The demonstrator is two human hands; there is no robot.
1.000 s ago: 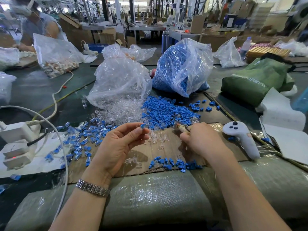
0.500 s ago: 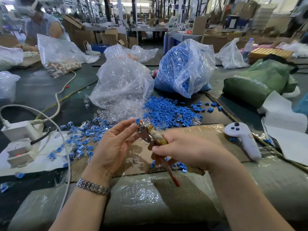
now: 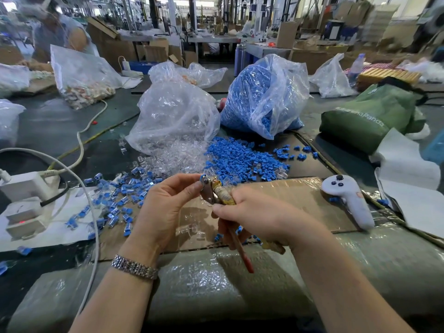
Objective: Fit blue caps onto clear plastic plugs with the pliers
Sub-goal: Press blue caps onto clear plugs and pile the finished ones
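My right hand grips the pliers, whose tape-wrapped handles run down to a red tip near the table edge. The metal jaws sit against the fingertips of my left hand, which pinches a small plug with a blue cap at the jaws. Behind them lies a loose heap of blue caps and a spill of clear plugs from a clear bag. Assembled capped plugs are scattered to the left on the cardboard sheet.
A big bag of blue caps stands behind the heap. A white controller lies at right, with a green bag and white papers beyond. A power strip and cables sit left. Another person works at far left.
My right hand brought the pliers up from the table to my left fingertips; in the last half second both hands have stayed nearly still with the jaws at the capped plug.
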